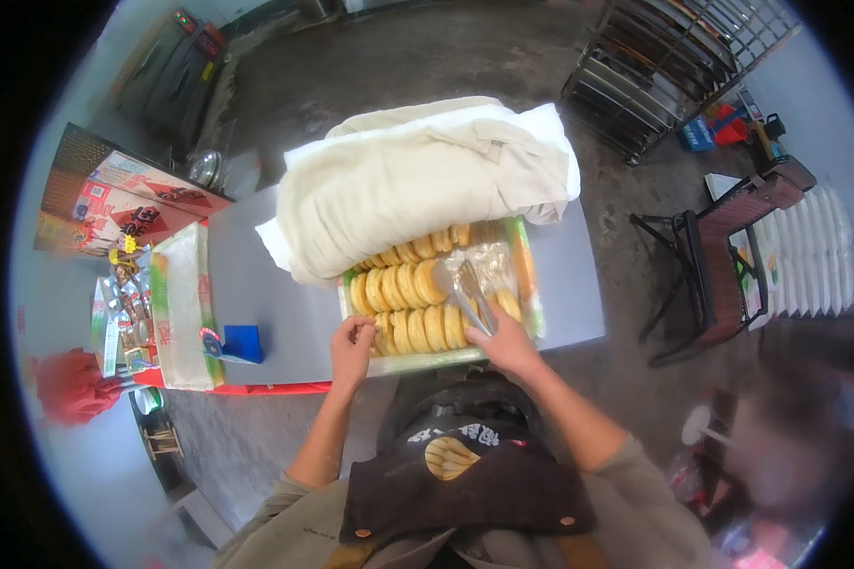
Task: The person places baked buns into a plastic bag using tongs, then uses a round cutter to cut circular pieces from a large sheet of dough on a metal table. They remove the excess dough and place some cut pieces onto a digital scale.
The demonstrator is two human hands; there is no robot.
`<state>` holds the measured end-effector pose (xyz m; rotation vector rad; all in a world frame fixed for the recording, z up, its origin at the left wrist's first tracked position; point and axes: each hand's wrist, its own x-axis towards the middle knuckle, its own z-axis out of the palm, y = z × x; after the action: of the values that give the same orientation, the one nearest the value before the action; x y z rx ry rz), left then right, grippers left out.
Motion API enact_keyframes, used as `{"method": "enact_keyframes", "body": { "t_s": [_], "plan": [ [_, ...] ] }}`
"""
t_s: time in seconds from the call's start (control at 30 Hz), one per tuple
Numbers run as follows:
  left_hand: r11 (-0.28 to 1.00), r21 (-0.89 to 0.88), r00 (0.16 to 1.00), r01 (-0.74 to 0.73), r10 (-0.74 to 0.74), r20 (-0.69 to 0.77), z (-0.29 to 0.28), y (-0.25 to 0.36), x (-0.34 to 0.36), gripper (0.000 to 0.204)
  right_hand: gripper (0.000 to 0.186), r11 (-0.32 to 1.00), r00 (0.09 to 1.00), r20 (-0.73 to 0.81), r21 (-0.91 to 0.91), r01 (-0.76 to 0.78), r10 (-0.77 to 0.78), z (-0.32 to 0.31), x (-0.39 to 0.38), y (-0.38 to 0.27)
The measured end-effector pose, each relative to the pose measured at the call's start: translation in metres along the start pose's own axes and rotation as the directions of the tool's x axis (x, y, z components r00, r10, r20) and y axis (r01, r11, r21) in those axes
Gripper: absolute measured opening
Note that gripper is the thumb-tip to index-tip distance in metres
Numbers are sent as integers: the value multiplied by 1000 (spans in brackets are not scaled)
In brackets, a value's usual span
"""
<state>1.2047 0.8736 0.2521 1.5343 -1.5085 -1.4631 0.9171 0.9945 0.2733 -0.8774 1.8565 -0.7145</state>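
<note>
fingers of the right hand (pixel 509 343) curl around the handle end of metal tongs (pixel 482 316), pressing on them; the hand covers that end. the tong blades stand a little apart at the right end of the middle row, and i cannot tell whether they grip anything. fingers of the left hand (pixel 353 343) are bent and drawn close together at the near left corner of the box; whether they pinch its edge or a pastry is hard to make out.

round yellow pastries (pixel 413 284) stand on edge between the hands, in rows inside a shallow green-and-white box (pixel 427 360). the back row runs under a beige cloth (pixel 399 185), which hides its far side. clear plastic (pixel 491 261) lies at the box's right, its shape unclear through glare.

outward, the grey table (pixel 574 303) carries a blue block (pixel 245 343) and a long pale tray (pixel 182 313) at the left. beyond, a rack (pixel 650 81) is cut off by the upper rim, and a red thing (pixel 74 387) at far left is blurred.
</note>
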Motion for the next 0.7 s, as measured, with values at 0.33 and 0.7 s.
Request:
{"method": "enact_keyframes", "body": {
  "t_s": [0.33, 0.7],
  "plan": [
    [783, 455, 851, -425, 516, -93, -13, 38, 67, 30, 77, 991, 989, -68, 2, 132, -132, -2, -4, 7],
    [922, 363, 964, 132, -34, -264, -79, 38, 244, 79, 71, 843, 729, -496, -496, 208, -471, -171, 230, -67]
  ]
}}
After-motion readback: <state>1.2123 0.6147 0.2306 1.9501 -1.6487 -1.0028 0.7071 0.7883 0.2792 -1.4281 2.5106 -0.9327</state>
